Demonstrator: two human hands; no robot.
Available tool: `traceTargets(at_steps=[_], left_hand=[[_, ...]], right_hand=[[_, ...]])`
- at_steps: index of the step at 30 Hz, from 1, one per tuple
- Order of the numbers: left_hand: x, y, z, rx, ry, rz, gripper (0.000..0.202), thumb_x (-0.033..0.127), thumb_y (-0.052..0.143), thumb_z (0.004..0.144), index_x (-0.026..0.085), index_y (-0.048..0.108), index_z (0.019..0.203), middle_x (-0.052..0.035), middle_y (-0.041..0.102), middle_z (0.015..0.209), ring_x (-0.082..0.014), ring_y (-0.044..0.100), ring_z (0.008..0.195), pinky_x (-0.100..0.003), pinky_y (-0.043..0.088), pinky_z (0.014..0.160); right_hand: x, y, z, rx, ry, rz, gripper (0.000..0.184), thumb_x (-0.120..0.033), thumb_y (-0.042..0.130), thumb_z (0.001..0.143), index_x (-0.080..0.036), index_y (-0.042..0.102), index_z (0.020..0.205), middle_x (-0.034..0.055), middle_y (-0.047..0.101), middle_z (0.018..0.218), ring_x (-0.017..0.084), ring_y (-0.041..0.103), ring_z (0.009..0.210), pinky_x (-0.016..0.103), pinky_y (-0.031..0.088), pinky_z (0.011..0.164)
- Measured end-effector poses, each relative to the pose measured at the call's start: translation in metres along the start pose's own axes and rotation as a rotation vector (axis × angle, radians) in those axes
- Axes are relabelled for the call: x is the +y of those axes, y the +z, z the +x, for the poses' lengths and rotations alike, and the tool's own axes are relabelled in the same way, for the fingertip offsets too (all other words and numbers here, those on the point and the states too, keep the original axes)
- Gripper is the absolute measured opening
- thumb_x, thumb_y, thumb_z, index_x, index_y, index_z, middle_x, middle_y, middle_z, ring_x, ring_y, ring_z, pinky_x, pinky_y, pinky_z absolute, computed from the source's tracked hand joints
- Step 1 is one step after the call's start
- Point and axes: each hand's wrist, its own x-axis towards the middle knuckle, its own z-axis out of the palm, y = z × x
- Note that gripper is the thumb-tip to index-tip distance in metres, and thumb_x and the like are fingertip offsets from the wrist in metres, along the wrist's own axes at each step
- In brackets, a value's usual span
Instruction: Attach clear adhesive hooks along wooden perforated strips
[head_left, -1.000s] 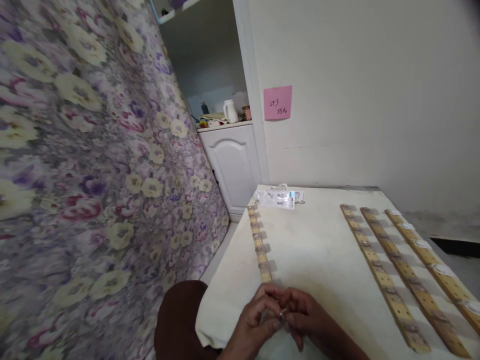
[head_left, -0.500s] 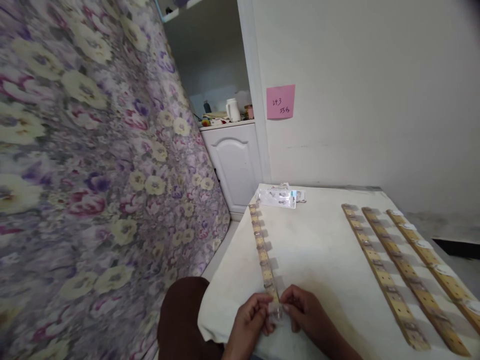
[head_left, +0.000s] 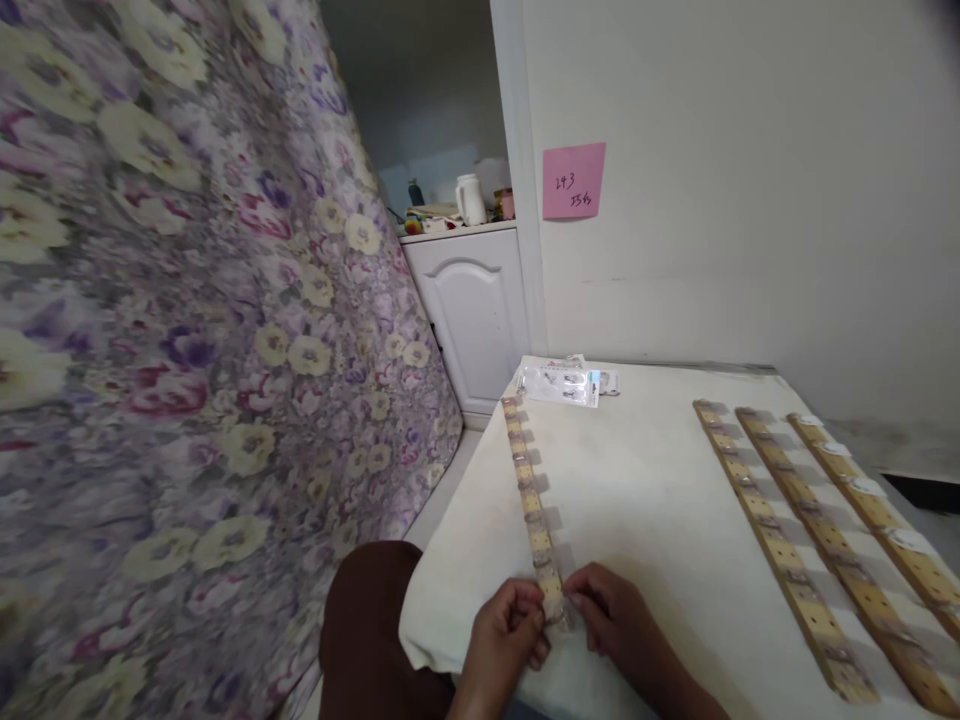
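Observation:
A narrow wooden strip [head_left: 538,540] with drilled holes and several clear plastic pieces along it lies on the left part of the table. At its near end sits a small clear plastic piece [head_left: 559,612], partly covered by fingers. My left hand [head_left: 504,635] is closed, its thumb and fingertips pinching that piece from the left at the strip's end. From the other side my right hand [head_left: 619,615] pinches the piece's right edge, thumb and forefinger together. Exactly how the piece meets the wood is too small to make out.
Three more wooden strips [head_left: 780,545] lie to the right, the outermost carrying white round pieces [head_left: 868,487]. Clear blister packaging [head_left: 559,385] rests at the table's [head_left: 630,450] far left corner. My brown-clad knee [head_left: 375,620] is beside the left edge, near a floral curtain [head_left: 225,350].
The clear piece has shifted slightly up onto the strip's near end, between both hands. My right fingertips have moved a little along its edge. The camera view has tilted slightly.

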Motion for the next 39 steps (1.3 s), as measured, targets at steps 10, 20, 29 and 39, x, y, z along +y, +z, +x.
traceTargets(at_steps=[10,20,29,39], left_hand=[[-0.007,0.000,0.008,-0.001,-0.031,0.030,0.033,0.044,0.067,0.069,0.020,0.046,0.077,0.0087,0.052,0.046,-0.0076,0.049,0.035,-0.017,0.037,0.035],[-0.002,-0.001,0.014,-0.023,-0.066,0.058,0.033,0.042,0.068,0.068,0.021,0.043,0.072,0.0111,0.048,0.039,-0.0070,0.045,0.028,-0.015,0.032,0.028],[0.002,0.002,0.015,-0.014,-0.091,0.065,0.035,0.042,0.069,0.065,0.022,0.041,0.072,0.0119,0.048,0.043,-0.0075,0.046,0.027,-0.015,0.031,0.026],[0.003,0.000,0.017,-0.032,-0.105,0.053,0.037,0.042,0.070,0.063,0.022,0.040,0.074,0.0122,0.050,0.044,-0.0084,0.048,0.027,-0.014,0.030,0.025]], right_hand=[[0.000,0.000,0.000,-0.005,0.010,-0.054,0.011,-0.021,0.047,0.081,-0.018,0.057,0.077,-0.0062,0.049,0.053,0.009,0.048,0.041,0.021,0.038,0.043],[0.000,0.001,0.001,-0.001,0.015,-0.055,0.009,-0.020,0.049,0.079,-0.019,0.056,0.076,-0.0065,0.049,0.052,0.009,0.049,0.041,0.020,0.038,0.042],[-0.001,0.002,0.002,0.008,0.040,-0.052,0.004,-0.021,0.049,0.078,-0.020,0.052,0.074,-0.0056,0.051,0.056,0.010,0.049,0.043,0.021,0.038,0.044],[-0.005,0.001,0.002,0.081,0.007,-0.242,0.006,-0.017,0.051,0.072,-0.020,0.054,0.075,-0.0034,0.054,0.059,0.012,0.049,0.055,0.023,0.035,0.053]])
